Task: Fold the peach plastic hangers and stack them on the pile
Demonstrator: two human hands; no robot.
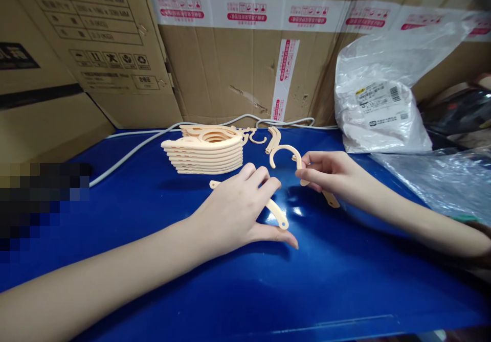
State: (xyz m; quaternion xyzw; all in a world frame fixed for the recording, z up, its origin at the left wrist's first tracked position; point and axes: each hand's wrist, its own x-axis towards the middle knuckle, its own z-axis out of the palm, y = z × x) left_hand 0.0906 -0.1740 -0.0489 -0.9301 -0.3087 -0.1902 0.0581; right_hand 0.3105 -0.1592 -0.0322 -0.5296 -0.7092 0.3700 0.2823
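My left hand (pixel 238 206) is curled over a cream curved plastic hanger arm (pixel 276 214), with fingers above it and the thumb stretched out below. The arm's holed end pokes out on the right, and a cream tip (pixel 215 184) shows on the other side of the hand. My right hand (pixel 326 171) pinches a cream hanger hook (pixel 287 150) between thumb and fingers, its curve towards the left. Below that hand shows another cream piece (pixel 330 199); whether it is held or lying on the table I cannot tell.
A stack of cream folding hangers (pixel 205 153) stands behind my left hand. Loose hooks (pixel 259 138) and curved arms (pixel 273 140) lie beside it on the blue table (pixel 230 291). Behind are cardboard boxes (pixel 230 66), a white cable (pixel 134 153) and a plastic bag (pixel 379 96).
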